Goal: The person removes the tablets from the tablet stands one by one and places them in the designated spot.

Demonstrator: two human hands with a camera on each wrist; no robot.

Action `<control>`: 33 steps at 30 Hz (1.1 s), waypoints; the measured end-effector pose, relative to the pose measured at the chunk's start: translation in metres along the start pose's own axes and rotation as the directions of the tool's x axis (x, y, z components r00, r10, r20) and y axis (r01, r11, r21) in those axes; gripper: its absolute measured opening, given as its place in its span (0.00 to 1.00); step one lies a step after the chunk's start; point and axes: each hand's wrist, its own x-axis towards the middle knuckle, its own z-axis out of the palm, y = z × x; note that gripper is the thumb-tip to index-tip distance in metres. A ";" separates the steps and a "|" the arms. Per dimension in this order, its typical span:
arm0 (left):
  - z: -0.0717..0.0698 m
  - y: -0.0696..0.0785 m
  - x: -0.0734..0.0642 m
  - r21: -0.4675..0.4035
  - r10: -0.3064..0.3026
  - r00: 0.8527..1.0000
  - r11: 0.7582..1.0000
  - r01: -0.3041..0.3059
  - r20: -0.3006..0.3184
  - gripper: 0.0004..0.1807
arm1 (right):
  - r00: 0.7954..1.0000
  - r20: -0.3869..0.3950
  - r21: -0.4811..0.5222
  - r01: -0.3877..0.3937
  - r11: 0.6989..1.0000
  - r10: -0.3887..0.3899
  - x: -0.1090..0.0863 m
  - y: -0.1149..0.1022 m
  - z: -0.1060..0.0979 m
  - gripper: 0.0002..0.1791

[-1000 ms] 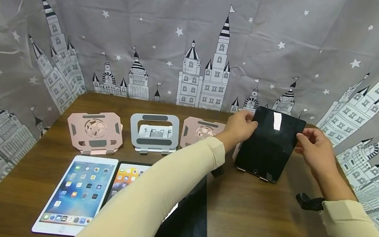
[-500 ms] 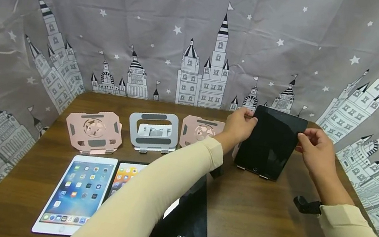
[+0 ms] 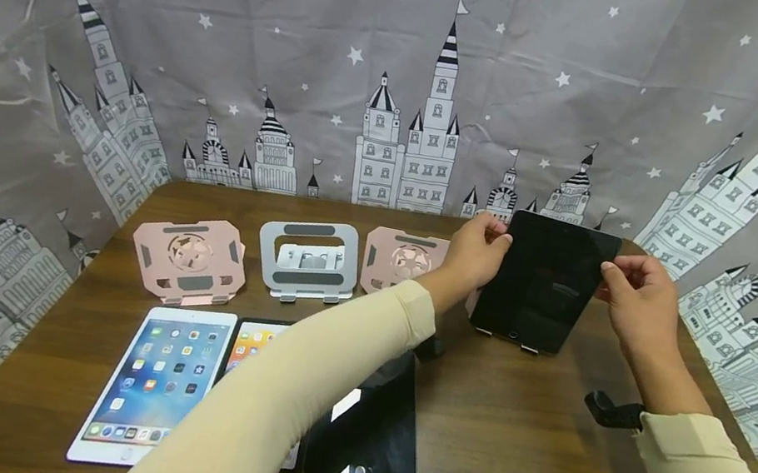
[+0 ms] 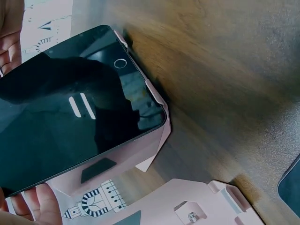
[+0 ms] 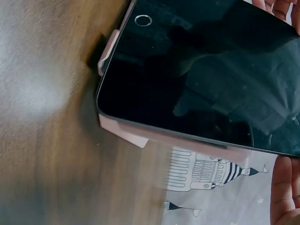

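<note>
A black tablet [image 3: 541, 286] with a dark screen leans upright on a pink stand [image 4: 150, 144], its bottom edge resting against the stand's small lips. My left hand [image 3: 479, 252] pinches the tablet's left edge near the top, thumb at the front. On the opposite edge, my right hand [image 3: 641, 306] pinches it between thumb and fingers. Most of the stand is hidden behind the tablet; a strip of it shows in both wrist views.
Left of it stand another pink stand [image 3: 408, 261], a grey-blue stand [image 3: 305, 281] and a third pink one [image 3: 189, 261]. A white tablet [image 3: 160, 375], a lit tablet [image 3: 254, 340] and a black tablet [image 3: 381, 440] lie on the wooden table [image 3: 523, 456], partly under my left sleeve.
The held tablet's top right corner has shifted slightly right, along with my right hand. The bright reflection on its screen is gone. Both hands keep their hold.
</note>
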 end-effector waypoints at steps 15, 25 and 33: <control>-0.033 -0.012 -0.033 -0.157 0.056 0.995 0.987 -0.042 0.085 0.05 | 0.998 0.043 0.082 0.052 0.995 -0.056 -0.023 -0.011 0.002 0.10; -0.045 -0.025 -0.048 -0.202 0.037 0.990 0.979 -0.009 0.137 0.04 | 0.996 0.078 -0.011 0.033 0.999 -0.032 -0.036 -0.009 0.009 0.12; -0.055 -0.027 -0.057 -0.305 -0.022 0.985 0.949 0.075 0.173 0.03 | 0.990 0.138 -0.024 0.035 0.999 -0.031 -0.040 -0.010 0.012 0.14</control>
